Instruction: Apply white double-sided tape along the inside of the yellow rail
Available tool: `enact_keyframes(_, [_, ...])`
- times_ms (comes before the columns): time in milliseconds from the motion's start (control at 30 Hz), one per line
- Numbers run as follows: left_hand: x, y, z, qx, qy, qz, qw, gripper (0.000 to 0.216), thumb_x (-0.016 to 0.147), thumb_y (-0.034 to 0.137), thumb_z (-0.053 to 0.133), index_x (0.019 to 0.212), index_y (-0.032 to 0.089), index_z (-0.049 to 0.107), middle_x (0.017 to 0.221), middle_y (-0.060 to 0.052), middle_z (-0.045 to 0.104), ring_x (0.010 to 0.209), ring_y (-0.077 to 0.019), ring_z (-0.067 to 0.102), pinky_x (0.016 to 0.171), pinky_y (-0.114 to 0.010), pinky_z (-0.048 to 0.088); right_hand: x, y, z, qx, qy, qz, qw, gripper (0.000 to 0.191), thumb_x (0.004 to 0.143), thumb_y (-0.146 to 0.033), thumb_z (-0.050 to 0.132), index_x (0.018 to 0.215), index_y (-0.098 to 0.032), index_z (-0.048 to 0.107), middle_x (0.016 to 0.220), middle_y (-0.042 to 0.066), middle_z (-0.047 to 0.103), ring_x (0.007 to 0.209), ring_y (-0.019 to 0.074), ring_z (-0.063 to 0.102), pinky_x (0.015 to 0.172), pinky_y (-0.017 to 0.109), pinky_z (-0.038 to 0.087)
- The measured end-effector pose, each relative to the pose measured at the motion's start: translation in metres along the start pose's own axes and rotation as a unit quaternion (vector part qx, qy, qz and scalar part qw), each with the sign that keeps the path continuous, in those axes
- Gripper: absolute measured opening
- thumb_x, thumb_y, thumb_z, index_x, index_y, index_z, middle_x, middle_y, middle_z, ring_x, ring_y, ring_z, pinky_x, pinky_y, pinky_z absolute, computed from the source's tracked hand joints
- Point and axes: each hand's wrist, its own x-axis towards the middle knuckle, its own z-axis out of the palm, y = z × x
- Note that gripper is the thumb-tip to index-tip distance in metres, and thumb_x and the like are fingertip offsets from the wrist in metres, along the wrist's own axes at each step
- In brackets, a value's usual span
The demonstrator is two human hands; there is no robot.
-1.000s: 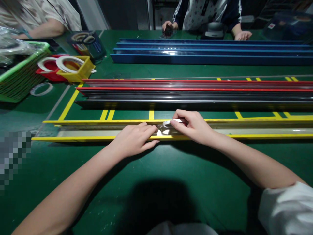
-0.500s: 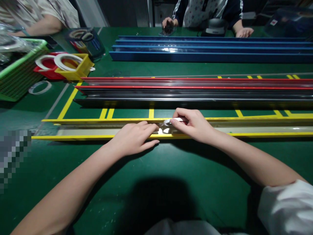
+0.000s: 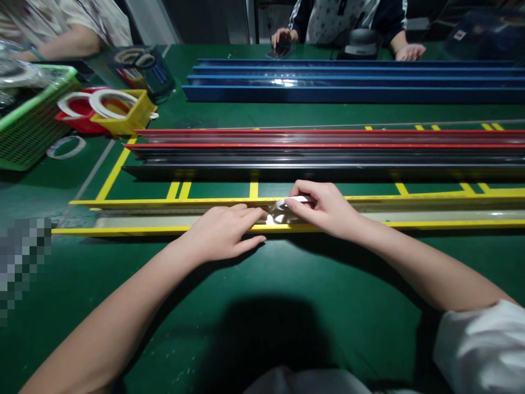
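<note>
A long yellow-edged channel (image 3: 139,219) with a pale inside lies across the green table in front of me. My left hand (image 3: 223,232) rests over it, its fingers stretched flat and the fingertips down in the channel. Just to the right, my right hand (image 3: 326,210) pinches a slim white piece (image 3: 298,200) between thumb and fingers, low over the channel. Its exact kind does not show. Between both hands a shiny, clear, film-like patch (image 3: 281,218) reflects light inside the channel.
Behind lie red-edged and black channels (image 3: 246,167), then blue channels (image 3: 328,94). At left stand a green basket (image 3: 36,123), a red bin (image 3: 84,123) and a yellow bin (image 3: 127,120) with white rings, and a loose ring (image 3: 65,148). Two people sit across the table.
Both hands stay in almost the same place on the channel. The whole view has shifted very slightly.
</note>
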Motion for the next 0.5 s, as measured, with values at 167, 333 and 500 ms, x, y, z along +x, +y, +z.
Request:
enact_keyframes(167, [0.0,-0.0022,0.0005,-0.01,-0.008,0.005,1.0,0.045,0.094,0.052,0.04,0.13,0.027,0.045,0.121,-0.003,0.063,0.108,-0.0244,0.06,0.083,-0.036,0.048,-0.0005,0.0005,0.0008,0.001,0.003,-0.002,1.0,0.026,0.09,-0.04,0.054,0.079,-0.017,0.057,0.06,-0.004,0.052,0.054,0.0076,0.042,0.052,0.022,0.027])
enact_keyframes(333, [-0.0005,-0.0032,-0.0006,-0.02,-0.008,0.014,1.0,0.045,0.093,0.051,0.043,0.131,0.027,0.044,0.124,-0.003,0.062,0.11,-0.0237,0.06,0.084,-0.035,0.048,-0.0007,-0.0001,0.0011,0.002,0.001,-0.002,1.0,0.026,0.09,-0.04,0.054,0.079,-0.017,0.058,0.061,-0.003,0.053,0.054,0.008,0.043,0.052,0.022,0.027])
enact_keyframes(500, [0.0052,0.004,-0.0034,-0.001,0.004,0.009,1.0,0.039,0.095,0.052,0.041,0.121,0.024,0.05,0.113,-0.003,0.067,0.101,-0.0228,0.063,0.077,-0.033,0.048,-0.0007,0.0002,0.0013,-0.003,-0.002,0.001,1.0,0.027,0.09,-0.041,0.053,0.08,-0.017,0.058,0.061,-0.003,0.054,0.055,0.0083,0.043,0.053,0.022,0.027])
